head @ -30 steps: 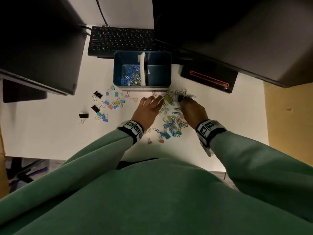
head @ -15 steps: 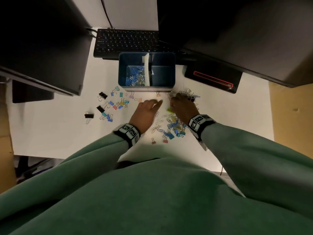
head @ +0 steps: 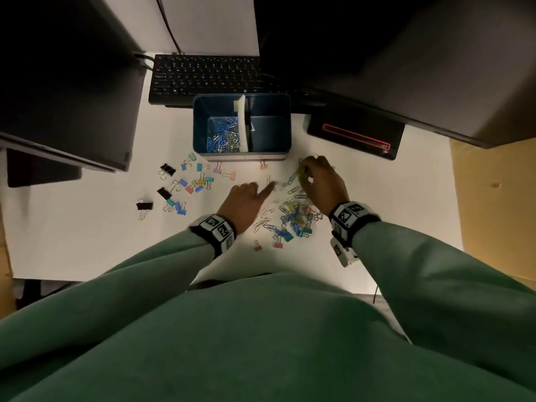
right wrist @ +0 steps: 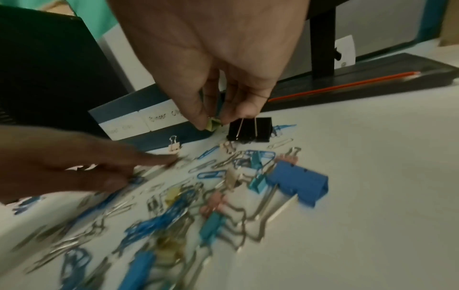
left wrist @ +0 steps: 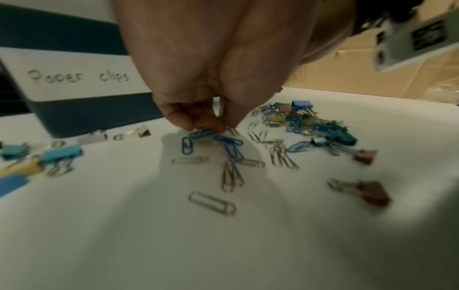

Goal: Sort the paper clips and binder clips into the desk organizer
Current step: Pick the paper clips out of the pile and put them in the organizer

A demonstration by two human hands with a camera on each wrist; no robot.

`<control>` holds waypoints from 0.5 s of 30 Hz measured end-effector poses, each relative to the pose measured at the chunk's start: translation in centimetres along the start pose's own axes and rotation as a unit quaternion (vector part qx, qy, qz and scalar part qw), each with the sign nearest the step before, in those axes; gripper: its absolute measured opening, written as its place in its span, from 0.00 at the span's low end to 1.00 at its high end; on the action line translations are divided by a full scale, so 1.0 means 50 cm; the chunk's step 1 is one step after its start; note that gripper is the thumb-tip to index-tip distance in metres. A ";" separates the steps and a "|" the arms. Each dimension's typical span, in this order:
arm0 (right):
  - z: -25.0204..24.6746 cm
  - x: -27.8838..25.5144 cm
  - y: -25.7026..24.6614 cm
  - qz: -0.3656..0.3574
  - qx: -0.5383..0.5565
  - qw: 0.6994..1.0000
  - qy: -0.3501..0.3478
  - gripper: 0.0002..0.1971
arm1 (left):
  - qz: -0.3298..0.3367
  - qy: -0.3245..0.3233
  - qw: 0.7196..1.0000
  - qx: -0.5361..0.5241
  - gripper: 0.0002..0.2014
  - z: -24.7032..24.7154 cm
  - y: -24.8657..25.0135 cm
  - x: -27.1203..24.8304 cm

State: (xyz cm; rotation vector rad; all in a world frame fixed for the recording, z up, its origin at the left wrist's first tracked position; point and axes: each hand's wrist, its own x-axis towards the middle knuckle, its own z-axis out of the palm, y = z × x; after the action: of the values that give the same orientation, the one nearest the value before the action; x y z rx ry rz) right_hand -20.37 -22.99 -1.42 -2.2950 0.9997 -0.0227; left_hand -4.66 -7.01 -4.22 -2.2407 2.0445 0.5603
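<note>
The blue desk organizer (head: 200,126) stands before the keyboard, with blue and silver paper clips (head: 224,134) in its left compartment; its front label reads "Paper clips" (left wrist: 79,76). A mixed pile of clips (head: 293,219) lies between my hands. My right hand (head: 303,175) pinches a yellow-green binder clip (right wrist: 212,125) just above the table, beside a black binder clip (right wrist: 249,129). My left hand (head: 262,187) reaches into loose paper clips (left wrist: 231,149), its index finger straight, fingertips touching blue ones (left wrist: 206,133).
Several coloured and black binder clips (head: 188,181) are scattered left of the hands. A keyboard (head: 208,76) sits behind the organizer. A dark monitor base (head: 353,137) with a red pencil (right wrist: 347,84) lies to the right. Dark monitors overhang both sides.
My right hand has taken the yellow-green binder clip up from the scatter. My left hand has drawn its fingers in, leaving the index finger out among the paper clips.
</note>
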 end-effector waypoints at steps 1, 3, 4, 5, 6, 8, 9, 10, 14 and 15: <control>-0.005 0.010 -0.001 0.009 -0.017 1.000 0.005 0.12 | 0.003 0.014 1.000 -0.007 0.31 0.004 -0.004 -0.017; -0.010 0.021 -0.010 0.003 -0.072 0.997 0.005 0.16 | -0.007 0.049 0.998 -0.038 0.26 0.003 -0.013 -0.044; -0.007 0.021 -0.017 -0.021 -0.095 0.995 -0.004 0.18 | -0.023 0.059 0.996 -0.059 0.25 0.000 -0.017 -0.057; -0.005 0.017 -0.027 -0.055 -0.110 0.992 -0.019 0.20 | -0.043 0.060 0.994 -0.083 0.28 -0.001 -0.022 -0.069; 0.001 0.013 -0.037 -0.081 -0.121 0.988 -0.045 0.21 | -0.065 0.050 0.991 -0.105 0.33 -0.001 -0.027 -0.081; 0.017 0.003 -0.056 -0.099 -0.142 0.977 -0.126 0.26 | -0.102 0.018 0.986 -0.132 0.44 0.004 -0.033 -0.100; 0.030 -0.002 -0.065 -0.099 -0.161 0.967 -0.169 0.29 | -0.119 0.003 0.983 -0.143 0.48 0.008 -0.034 -0.105; 0.043 -0.006 -0.073 -0.105 -0.180 0.958 -0.198 0.32 | -0.134 -0.007 0.978 -0.158 0.50 0.010 -0.032 -0.102; 0.101 -0.035 -0.115 -0.150 -0.190 0.945 -0.222 0.34 | -0.157 0.008 0.966 -0.204 0.45 0.010 -0.018 -0.069; 0.113 -0.040 -0.122 -0.153 -0.177 0.948 -0.217 0.32 | -0.155 0.013 0.964 -0.216 0.42 0.010 -0.016 -0.061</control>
State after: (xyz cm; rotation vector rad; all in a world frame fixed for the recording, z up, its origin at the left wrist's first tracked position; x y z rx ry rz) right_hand -16.38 -15.49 -2.14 -2.5960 0.4397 0.5503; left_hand -4.18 -3.86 -3.95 -2.7438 1.6491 1.0276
